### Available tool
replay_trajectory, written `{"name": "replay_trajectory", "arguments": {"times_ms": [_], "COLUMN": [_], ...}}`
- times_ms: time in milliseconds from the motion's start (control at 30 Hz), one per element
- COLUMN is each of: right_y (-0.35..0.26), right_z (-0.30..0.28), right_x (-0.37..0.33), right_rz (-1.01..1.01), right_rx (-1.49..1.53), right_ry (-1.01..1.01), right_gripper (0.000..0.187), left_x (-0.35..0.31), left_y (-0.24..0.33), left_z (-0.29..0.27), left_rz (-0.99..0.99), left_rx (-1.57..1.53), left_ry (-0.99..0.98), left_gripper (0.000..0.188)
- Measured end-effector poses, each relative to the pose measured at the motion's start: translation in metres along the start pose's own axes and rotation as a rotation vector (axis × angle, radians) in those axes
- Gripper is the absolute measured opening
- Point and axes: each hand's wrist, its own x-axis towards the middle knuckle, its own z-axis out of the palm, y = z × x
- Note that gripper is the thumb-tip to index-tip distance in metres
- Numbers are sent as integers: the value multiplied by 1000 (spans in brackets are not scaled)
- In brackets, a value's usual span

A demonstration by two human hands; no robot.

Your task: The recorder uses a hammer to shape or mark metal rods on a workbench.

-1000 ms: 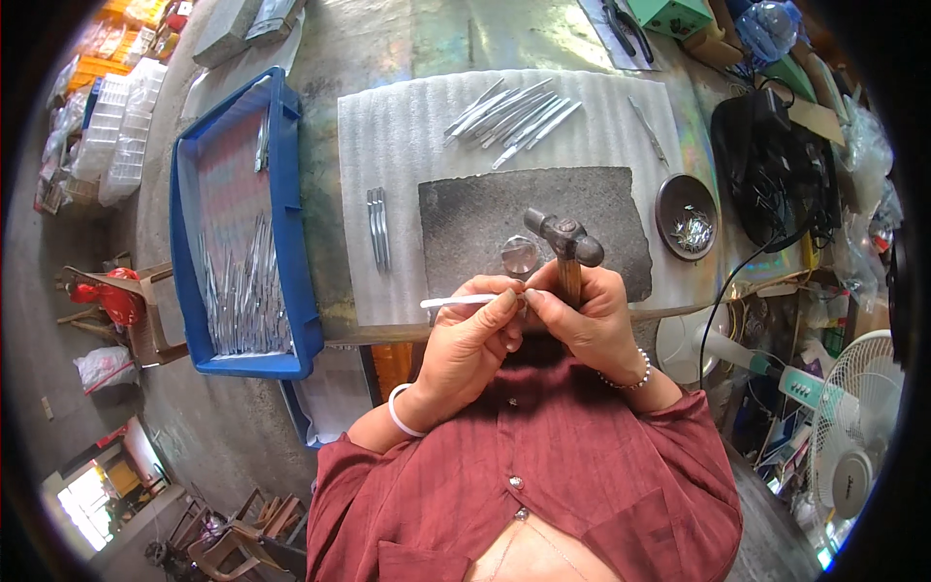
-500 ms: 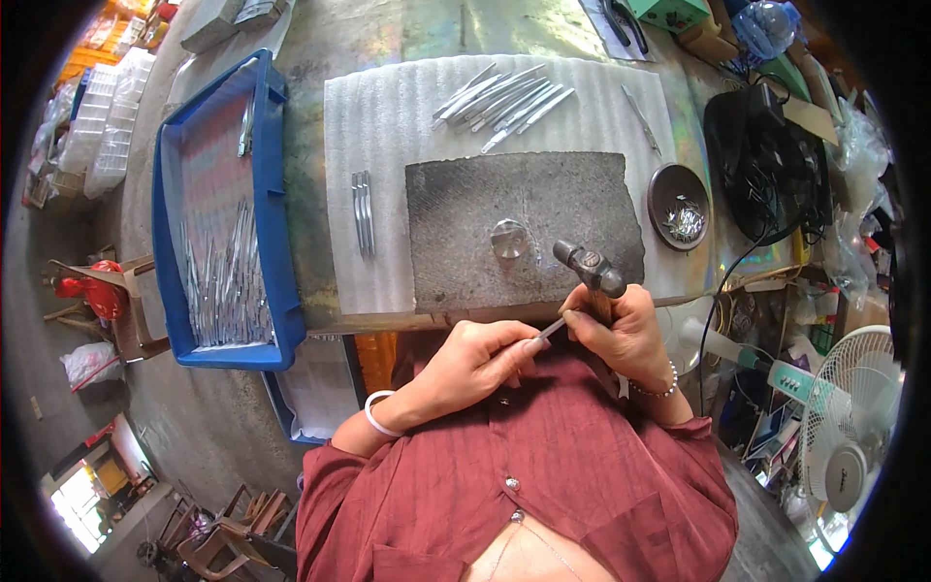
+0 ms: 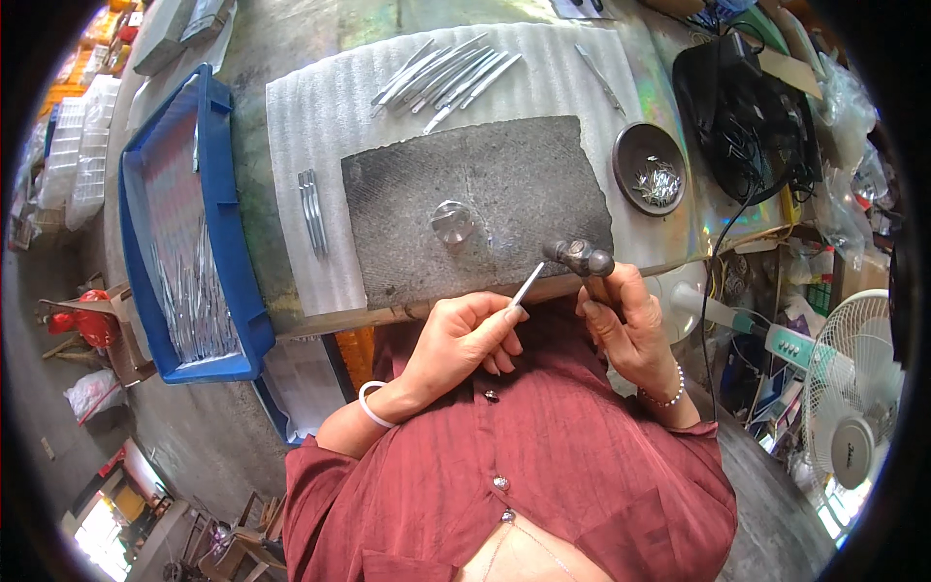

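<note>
My left hand (image 3: 465, 341) pinches a slim silver metal rod (image 3: 527, 284) between thumb and fingers, its free end pointing up and away from me. To the right, my right hand (image 3: 628, 325) is closed around the handle of a small hammer (image 3: 580, 258), whose dark head rests above the table's near edge. The two hands are apart. Beyond them lies a dark grey stone-like slab (image 3: 407, 194) with a small round shiny metal block (image 3: 452, 222) on it. Similar slim silver pieces (image 3: 451, 78) lie in a loose pile behind the slab, and several more (image 3: 312, 213) line up at its left.
A white foam sheet (image 3: 291, 126) lies under the slab. On the right stands a dark round dish (image 3: 628, 145) of small shiny bits, with a black bag (image 3: 713, 107) beyond. A blue tray (image 3: 225, 223) of silver pieces sits left. A fan (image 3: 853, 388) stands at right.
My right hand has let go of the rod's end and moved away, still with the hammer. The rod now points more upward in my left hand. The whole view has shifted slightly.
</note>
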Motion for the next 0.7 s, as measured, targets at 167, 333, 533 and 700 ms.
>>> {"name": "replay_trajectory", "arguments": {"times_ms": [167,333,533,700], "right_y": [2,3,2,3], "right_z": [2,3,5,2], "right_x": [-2,0,1,6], "right_rz": [-12,-68,-52,-72], "right_rx": [-37,-160,-159,-198], "right_ry": [-7,-32,8,116], "right_gripper": [33,37,37,36], "left_x": [1,1,2,0], "left_y": [-2,-2,-1,0], "left_z": [1,3,2,1], "left_rz": [-6,-15,-9,-4], "left_rx": [-60,-97,-81,-62], "left_ry": [13,37,40,34], "left_gripper": [30,30,30,28]}}
